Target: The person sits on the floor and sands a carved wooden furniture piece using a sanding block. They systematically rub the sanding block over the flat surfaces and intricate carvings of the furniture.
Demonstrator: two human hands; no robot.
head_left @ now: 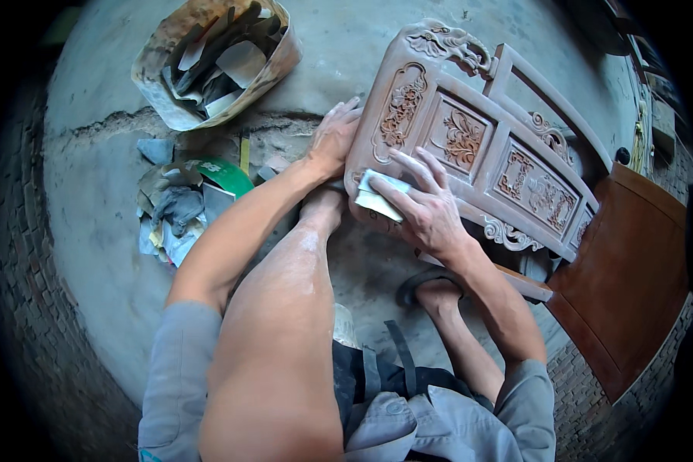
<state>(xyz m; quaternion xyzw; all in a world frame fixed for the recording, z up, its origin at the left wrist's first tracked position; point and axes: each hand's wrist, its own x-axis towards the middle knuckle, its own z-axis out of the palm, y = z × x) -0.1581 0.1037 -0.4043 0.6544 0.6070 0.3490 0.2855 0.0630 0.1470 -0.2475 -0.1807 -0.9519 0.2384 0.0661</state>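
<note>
Looking down from the head view, the carved wooden panel [470, 146] lies tilted across the middle and right of the scene, its near left corner propped over the person's bare left knee and shin [285, 308]. The right hand [423, 204] presses a folded piece of pale sandpaper [377, 192] flat against the panel's near left edge, fingers spread long over the sheet and onto the wood. The left hand [333, 138] is open and flat, palm cupping the panel's left end, fingertips reaching onto the carved frame. The panel shows 3 recessed carved sections in a row, with scrollwork at its far top. Far left on the concrete floor [92, 200] stands a worn tub [215, 61] full of grey sheet scraps. Nearer, left of the left forearm, lies a heap of rags and paper [181, 208]. A reddish-brown wooden board [631, 269] rests at the right.
</note>
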